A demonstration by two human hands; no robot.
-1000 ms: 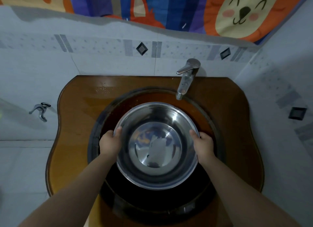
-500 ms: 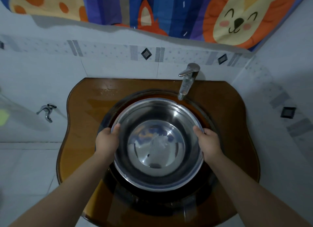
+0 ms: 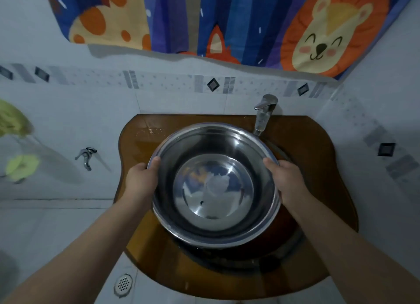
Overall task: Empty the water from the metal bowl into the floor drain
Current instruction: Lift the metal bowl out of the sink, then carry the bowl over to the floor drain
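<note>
The metal bowl [image 3: 214,185] is held between both hands, above the brown sink counter [image 3: 322,158]. The left hand [image 3: 142,181] is clamped on the bowl's left rim, thumb hooked over the edge; the right hand [image 3: 285,181] is clamped likewise on the right rim. Water is seen inside the bowl. The floor drain [image 3: 123,283] is located below the left forearm, well apart from the bowl. The tap [image 3: 263,113] is beyond the right hand.

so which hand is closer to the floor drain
Left. The left hand grips the metal bowl's left rim, on the same side as the floor drain below it. The right hand holds the opposite rim, farther away.
</note>
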